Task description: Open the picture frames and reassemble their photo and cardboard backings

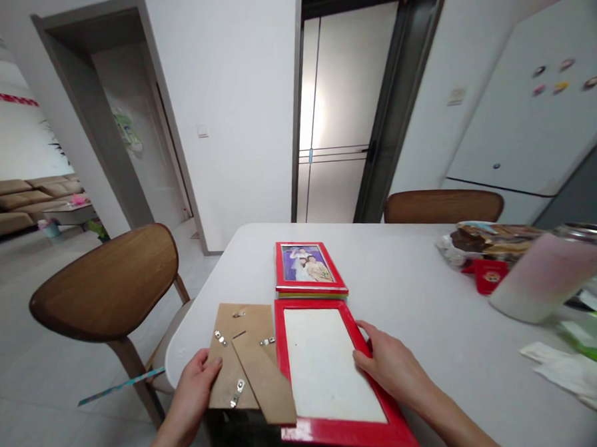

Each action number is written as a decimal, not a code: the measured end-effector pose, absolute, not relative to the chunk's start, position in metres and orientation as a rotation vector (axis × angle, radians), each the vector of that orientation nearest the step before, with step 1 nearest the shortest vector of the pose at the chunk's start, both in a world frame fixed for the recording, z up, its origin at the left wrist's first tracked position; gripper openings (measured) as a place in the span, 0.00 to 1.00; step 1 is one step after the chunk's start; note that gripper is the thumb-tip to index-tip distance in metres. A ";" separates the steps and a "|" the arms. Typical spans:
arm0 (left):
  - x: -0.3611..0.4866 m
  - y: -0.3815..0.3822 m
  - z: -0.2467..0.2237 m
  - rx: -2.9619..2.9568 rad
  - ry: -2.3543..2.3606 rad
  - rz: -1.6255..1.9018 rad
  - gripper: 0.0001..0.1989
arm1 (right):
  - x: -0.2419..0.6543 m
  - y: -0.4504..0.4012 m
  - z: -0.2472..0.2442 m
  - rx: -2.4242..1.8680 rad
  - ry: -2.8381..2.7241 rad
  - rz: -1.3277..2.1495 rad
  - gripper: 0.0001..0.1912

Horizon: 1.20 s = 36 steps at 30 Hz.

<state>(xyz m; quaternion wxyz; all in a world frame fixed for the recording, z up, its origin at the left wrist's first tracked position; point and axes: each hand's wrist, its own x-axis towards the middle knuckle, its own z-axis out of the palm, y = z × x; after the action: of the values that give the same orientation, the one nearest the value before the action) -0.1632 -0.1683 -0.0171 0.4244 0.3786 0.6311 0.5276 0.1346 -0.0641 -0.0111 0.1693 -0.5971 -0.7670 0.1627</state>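
At the bench's (411, 271) near edge, our left grip (193, 387) pinches the backing board (225, 371), detached and not yet fastened, while our right grip (393, 362) clasps the red frame (347, 432) by its side.

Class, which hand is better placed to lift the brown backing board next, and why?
The left hand, probably: it holds the brown backing board by its left edge. The right hand grips the right edge of the nearer red frame, across from the board.
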 end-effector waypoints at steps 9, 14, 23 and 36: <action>-0.163 -0.167 -0.008 1.626 2.225 1.128 0.23 | 0.146 -0.076 0.014 -1.503 -1.435 1.440 0.36; -0.070 -0.166 0.009 1.923 1.738 1.124 0.27 | 0.143 -0.097 0.030 -1.275 -1.177 1.629 0.41; -0.005 -0.160 0.045 2.092 1.356 1.298 0.24 | 0.154 -0.090 0.030 -1.318 -1.335 1.421 0.40; -0.094 -0.179 -0.014 1.582 1.931 1.061 0.19 | 0.185 -0.059 -0.021 -1.885 -1.946 0.516 0.26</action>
<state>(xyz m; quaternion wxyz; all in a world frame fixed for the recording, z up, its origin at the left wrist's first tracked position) -0.0941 -0.1787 -0.0142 0.2129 0.5700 0.6955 0.3822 0.1846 -0.0593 -0.0214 0.1907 -0.6710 -0.6925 0.1838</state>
